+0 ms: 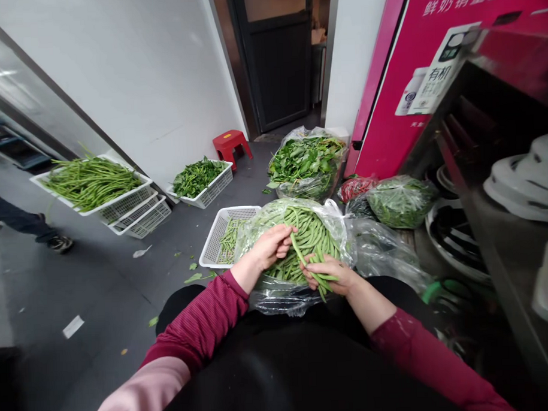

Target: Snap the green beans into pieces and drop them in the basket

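In front of my knees stands a clear plastic bag (247,235) full of green beans (317,231). Over it, my right hand (332,272) is closed around a small bunch of green beans (322,279). My left hand (273,246) pinches the upper end of one long green bean (297,246), whose lower part reaches toward the right hand. Just left of the bag, a white plastic basket (208,247) on the floor has some green beans lying in it, partly hidden by the bag.
Leafy greens fill another bag (306,159) and a white basket (210,193). Stacked baskets (139,219) with long green stalks stand left. A red stool (231,141) is by the wall. A metal shelf (496,269) rises at right. Another person's leg (20,220) shows far left.
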{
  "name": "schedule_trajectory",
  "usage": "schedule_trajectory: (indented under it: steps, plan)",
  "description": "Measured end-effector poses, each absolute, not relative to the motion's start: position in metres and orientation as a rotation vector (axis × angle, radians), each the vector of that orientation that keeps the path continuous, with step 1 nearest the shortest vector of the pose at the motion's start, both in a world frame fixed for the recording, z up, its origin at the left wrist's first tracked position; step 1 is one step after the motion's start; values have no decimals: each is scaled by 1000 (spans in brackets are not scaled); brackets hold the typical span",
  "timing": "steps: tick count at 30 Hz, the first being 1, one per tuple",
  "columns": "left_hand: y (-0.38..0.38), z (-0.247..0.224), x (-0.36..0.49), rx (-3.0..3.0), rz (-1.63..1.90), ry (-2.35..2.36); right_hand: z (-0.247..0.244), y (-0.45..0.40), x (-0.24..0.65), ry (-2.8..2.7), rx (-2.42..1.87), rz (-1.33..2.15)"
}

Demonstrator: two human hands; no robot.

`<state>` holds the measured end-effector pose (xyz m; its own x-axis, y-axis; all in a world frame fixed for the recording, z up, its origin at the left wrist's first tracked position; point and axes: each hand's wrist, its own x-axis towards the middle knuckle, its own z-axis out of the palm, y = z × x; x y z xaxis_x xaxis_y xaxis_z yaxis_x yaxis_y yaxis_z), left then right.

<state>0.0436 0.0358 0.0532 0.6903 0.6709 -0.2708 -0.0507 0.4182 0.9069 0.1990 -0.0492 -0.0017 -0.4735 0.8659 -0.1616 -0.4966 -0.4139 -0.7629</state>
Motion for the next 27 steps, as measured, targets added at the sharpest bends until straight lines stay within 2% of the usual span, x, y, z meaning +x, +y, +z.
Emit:
schedule_trajectory:
  steps: [7,12,15,18,24,27]
  plan:
    - [27,43,59,1169,741,908,-6,-49,191,-614,-630,1925]
    - [-4,58,45,1675,946,1032,-14,-35,205,-205,-747,1726]
    - [-17,60,44,1634,804,994,-16,-30,213,-109,-821,1675]
    - [-16,50,52,1439,603,978,-16,-35,209,-233,-867,1890]
    - [-10,34,56,1550,686,952,-18,-45,196,-391,-912,1979]
    - [-11,34,49,1510,608,896,-14,-47,198,-441,-833,1989]
